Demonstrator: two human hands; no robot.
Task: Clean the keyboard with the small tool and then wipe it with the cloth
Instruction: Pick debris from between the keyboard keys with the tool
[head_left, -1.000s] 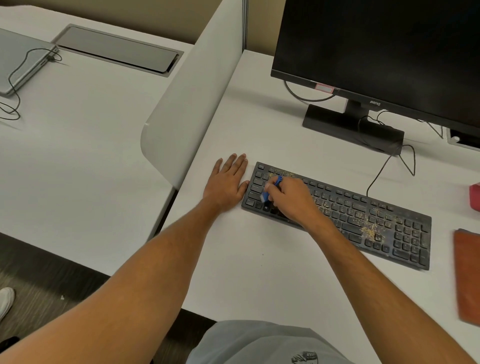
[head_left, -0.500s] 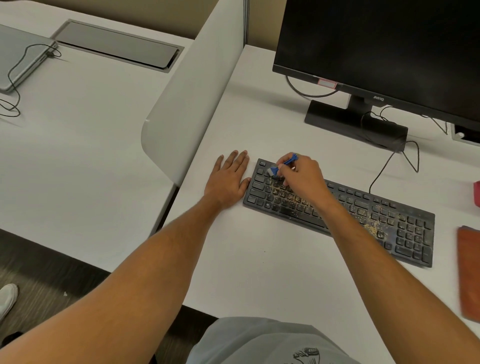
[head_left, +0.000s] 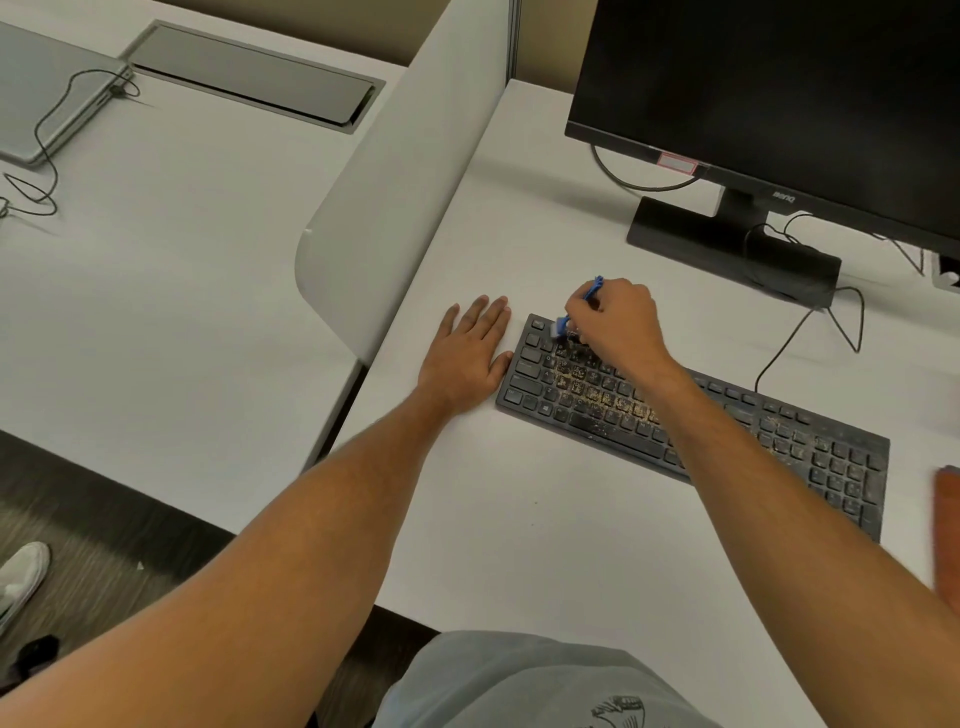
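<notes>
Brushing step in hand. Right hand (head_left: 621, 322) pinches the blue brush (head_left: 576, 312), bristles on the keyboard (head_left: 691, 415) far-left corner. Left hand (head_left: 467, 353) lies flat, fingers spread, on the surface beside the keyboard. Crumbs remain mid-keyboard: sweep there next. Orange cloth (head_left: 948, 525), right of the keyboard, waits.

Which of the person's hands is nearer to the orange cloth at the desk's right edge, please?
The right. The right hand holds the blue tool over the keyboard's far-left corner; the left hand lies flat on the desk beyond the keyboard's left end, farther from the orange cloth.
</notes>
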